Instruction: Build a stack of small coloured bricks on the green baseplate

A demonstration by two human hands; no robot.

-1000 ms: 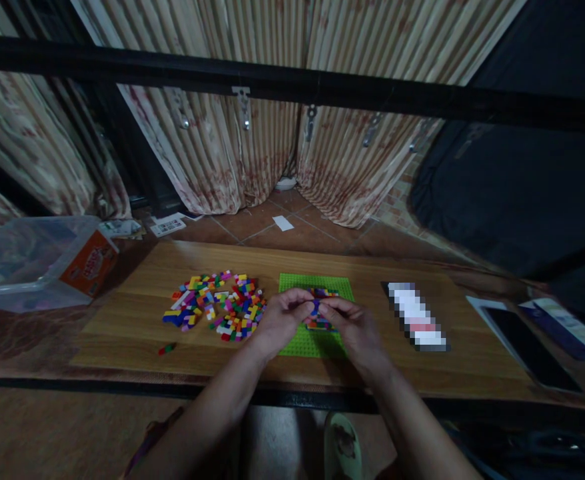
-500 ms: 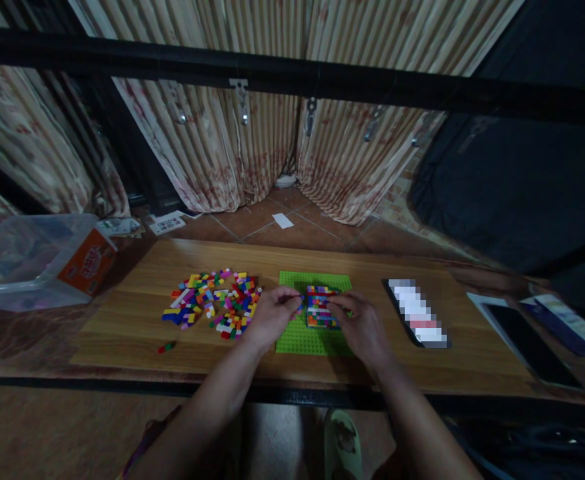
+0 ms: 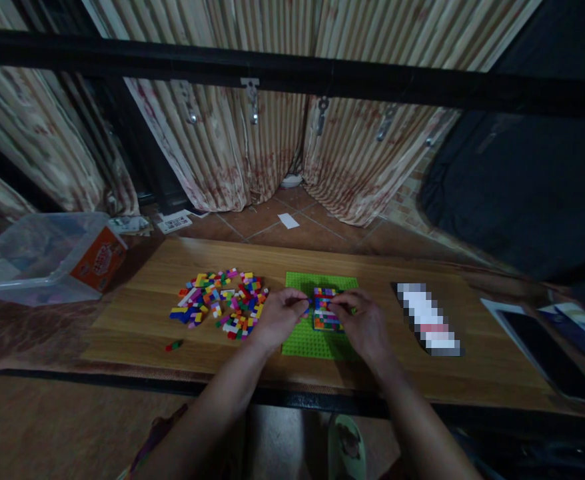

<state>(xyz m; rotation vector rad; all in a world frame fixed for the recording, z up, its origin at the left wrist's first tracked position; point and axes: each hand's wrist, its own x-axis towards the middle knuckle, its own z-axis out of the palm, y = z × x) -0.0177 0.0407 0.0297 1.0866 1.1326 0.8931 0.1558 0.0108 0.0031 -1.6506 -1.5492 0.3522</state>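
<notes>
A green studded baseplate (image 3: 300,343) lies on the wooden board. On it stands a block of many-coloured toy bricks (image 3: 322,320), built up in rows. My left hand (image 3: 283,317) is at the left side of this block, thumb and forefinger pinched on a small bluish toy brick (image 3: 308,311). From the right, my right hand (image 3: 366,325) reaches over the block with its fingers closed together at the top of it. Whatever sits between those fingertips is too small and too covered to name. Part of the block's right side is hidden by this hand.
Loose coloured bricks (image 3: 242,303) lie spread left of the baseplate, with a red and green piece (image 3: 174,345) apart from them. A phone (image 3: 428,320) lies to the right. Beyond the left end stands a clear plastic bin (image 3: 47,267); a dark tablet-like slab (image 3: 552,353) lies far right.
The view has swung slightly left, so everything sits a little further right in the picture. Both hands stay at the brick block, with only small finger shifts.
</notes>
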